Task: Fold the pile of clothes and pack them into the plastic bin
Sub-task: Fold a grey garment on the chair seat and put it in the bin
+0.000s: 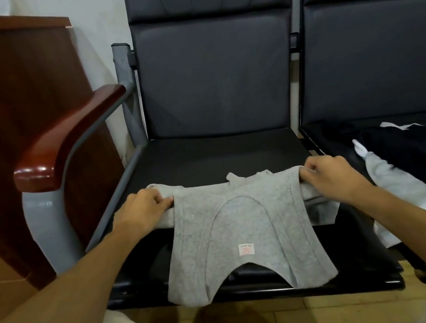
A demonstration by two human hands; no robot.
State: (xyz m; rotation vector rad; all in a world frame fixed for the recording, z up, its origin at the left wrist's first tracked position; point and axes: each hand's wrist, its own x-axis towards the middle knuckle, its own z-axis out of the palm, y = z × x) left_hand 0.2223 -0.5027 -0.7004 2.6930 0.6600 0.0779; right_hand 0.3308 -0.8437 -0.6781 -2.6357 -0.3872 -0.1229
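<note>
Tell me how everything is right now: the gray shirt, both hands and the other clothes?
gray shirt: spread flat on the black seat, bottom edge hanging over the front.
left hand: grips the shirt's left side.
right hand: grips the shirt's right side.
other clothes: rumpled, unfolded, beside the shirt.

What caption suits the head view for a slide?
Left hand and right hand grip a grey garment on a black seat; more clothes lie to its right.

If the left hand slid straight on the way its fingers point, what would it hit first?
The left hand points right, across the grey knit garment it grips; past that cloth it would probably meet the right hand.
</note>
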